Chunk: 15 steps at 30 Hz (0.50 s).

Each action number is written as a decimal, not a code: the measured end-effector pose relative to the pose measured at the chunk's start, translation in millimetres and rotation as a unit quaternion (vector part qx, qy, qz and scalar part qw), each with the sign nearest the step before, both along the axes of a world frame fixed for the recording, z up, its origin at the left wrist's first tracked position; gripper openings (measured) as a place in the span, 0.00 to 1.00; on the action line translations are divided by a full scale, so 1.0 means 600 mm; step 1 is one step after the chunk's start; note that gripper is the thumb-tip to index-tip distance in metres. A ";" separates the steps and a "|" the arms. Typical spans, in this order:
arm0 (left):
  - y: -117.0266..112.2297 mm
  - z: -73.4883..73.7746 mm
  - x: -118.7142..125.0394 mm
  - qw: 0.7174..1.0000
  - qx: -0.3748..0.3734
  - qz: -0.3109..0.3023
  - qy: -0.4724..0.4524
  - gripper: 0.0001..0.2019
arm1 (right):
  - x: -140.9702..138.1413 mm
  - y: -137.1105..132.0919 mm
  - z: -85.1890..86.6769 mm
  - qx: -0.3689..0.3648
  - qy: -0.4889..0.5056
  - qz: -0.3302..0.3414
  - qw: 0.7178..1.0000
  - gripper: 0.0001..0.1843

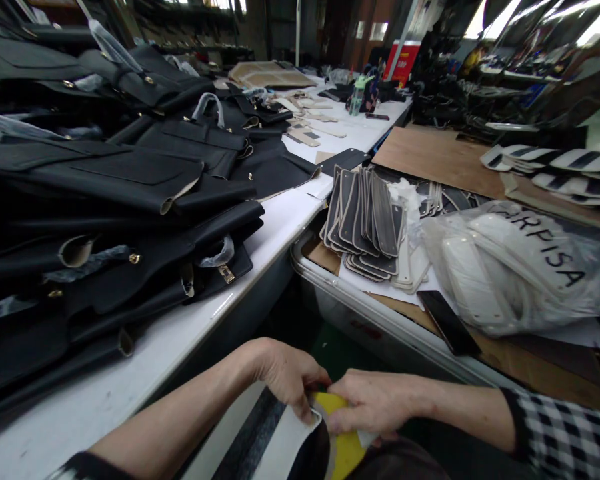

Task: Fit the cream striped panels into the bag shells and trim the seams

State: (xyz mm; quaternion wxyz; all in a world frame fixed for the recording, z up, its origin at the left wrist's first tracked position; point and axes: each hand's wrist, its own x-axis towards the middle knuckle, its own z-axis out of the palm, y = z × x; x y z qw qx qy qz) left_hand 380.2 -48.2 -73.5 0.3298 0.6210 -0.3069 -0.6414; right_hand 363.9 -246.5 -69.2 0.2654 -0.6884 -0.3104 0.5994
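Low in the picture, my left hand (285, 373) pinches the edge of a flat white piece with a black stripe (275, 437) that lies over my lap. My right hand (375, 403) meets it from the right, fingers closed on a yellow strip (345, 447) that sits against the same piece. The two hands touch at the fingertips. What lies under the yellow strip is dark and hard to make out.
Piles of black leather bags (120, 220) cover the white table (260, 233) on the left. To the right a tray (380, 320) holds a fanned stack of dark flat pieces (365, 220), a clear plastic bag of white pieces (520, 267) and a black phone (447, 323).
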 end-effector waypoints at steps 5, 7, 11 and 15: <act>0.004 -0.008 0.000 1.000 -0.011 -0.010 -0.006 0.34 | -0.012 0.000 -0.005 -0.013 0.039 -0.039 0.998 0.18; 0.006 -0.008 0.002 0.999 -0.017 -0.021 -0.030 0.33 | -0.019 -0.001 -0.010 -0.017 0.059 -0.057 0.996 0.20; 0.009 -0.003 0.005 0.994 -0.024 -0.053 -0.088 0.32 | -0.036 -0.003 -0.023 -0.040 0.093 -0.110 0.989 0.18; 0.011 -0.002 0.007 0.991 -0.036 -0.074 -0.106 0.32 | -0.051 0.003 -0.026 -0.064 0.127 -0.157 0.977 0.15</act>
